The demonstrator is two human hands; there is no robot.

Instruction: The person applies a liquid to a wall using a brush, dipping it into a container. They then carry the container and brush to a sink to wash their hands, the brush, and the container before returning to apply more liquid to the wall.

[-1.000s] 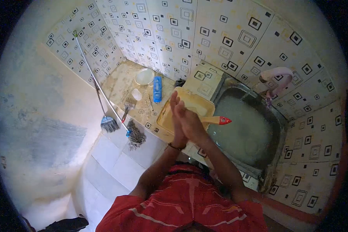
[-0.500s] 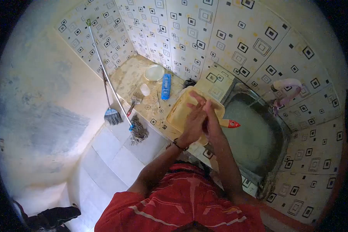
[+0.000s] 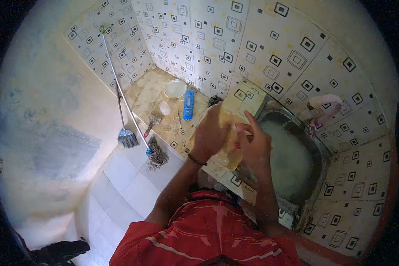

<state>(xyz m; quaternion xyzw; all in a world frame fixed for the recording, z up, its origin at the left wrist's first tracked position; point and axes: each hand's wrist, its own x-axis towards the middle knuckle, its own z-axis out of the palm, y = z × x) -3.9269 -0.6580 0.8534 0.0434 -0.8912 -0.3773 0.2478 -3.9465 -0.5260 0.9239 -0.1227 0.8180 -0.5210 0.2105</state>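
Note:
My left hand (image 3: 209, 135), with a dark band at the wrist, is over the left part of a yellowish tray (image 3: 226, 162). My right hand (image 3: 256, 148) faces it over the tray's right side, one finger stretched upward and the others bent. The fingertips of both hands meet above the tray. Motion blurs the left fingers, and I cannot tell whether anything small is between the hands. Most of the tray is hidden beneath them. A brush handle with a red tip, lying across the tray edge, is almost wholly covered by my right hand.
A sink (image 3: 292, 155) with cloudy water lies to the right under a pinkish wrapped tap (image 3: 326, 106). On the counter are a blue packet (image 3: 188, 105), a round lid (image 3: 176, 88), a white cup (image 3: 165, 108) and a paintbrush (image 3: 152, 124). A mop (image 3: 156, 155) and broom (image 3: 128, 138) stand left.
My hands were pressed together over the tray and have now parted, left hand leftward, right hand rightward, with only fingertips meeting. The right hand now covers the red-tipped brush handle.

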